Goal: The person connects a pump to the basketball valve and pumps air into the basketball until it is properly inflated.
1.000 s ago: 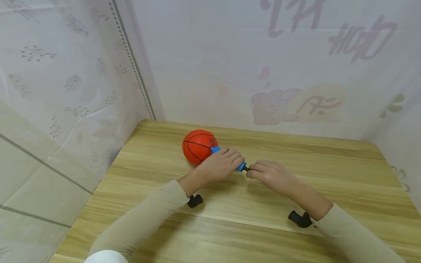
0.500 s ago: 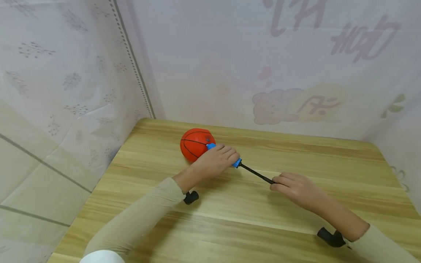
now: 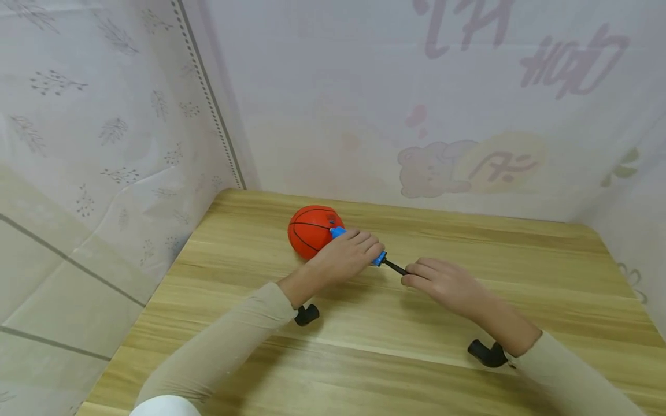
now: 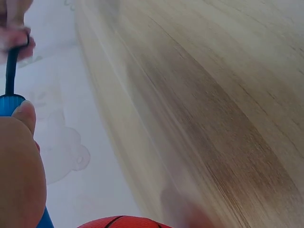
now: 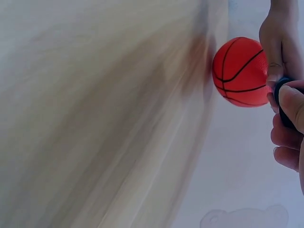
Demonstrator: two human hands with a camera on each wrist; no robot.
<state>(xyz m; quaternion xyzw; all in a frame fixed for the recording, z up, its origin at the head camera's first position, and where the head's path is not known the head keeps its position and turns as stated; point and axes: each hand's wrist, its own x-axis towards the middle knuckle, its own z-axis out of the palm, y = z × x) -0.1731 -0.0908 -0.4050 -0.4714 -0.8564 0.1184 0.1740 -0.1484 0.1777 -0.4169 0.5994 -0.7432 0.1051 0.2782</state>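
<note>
A small red basketball [image 3: 311, 230] with black lines sits toward the back of the wooden table. My left hand [image 3: 350, 254] grips the blue barrel of a hand pump [image 3: 337, 232], whose front end meets the ball's right side. From the barrel's other end a black rod sticks out partway. My right hand [image 3: 442, 284] holds the pump's dark handle, mostly hidden by the fingers in the head view. In the right wrist view, the thumb and fingers wrap the dark handle [image 5: 284, 107]. Whether a needle sits in the ball is hidden.
The wooden table [image 3: 395, 370] stands against a printed cloth wall [image 3: 322, 104] at the back, with more cloth at both sides. Black curved pieces [image 3: 486, 352] show at each wrist, just above the tabletop.
My right hand first drew the black rod far out to the right, then moved back left, so less rod shows now. The left hand and the ball shifted only slightly.
</note>
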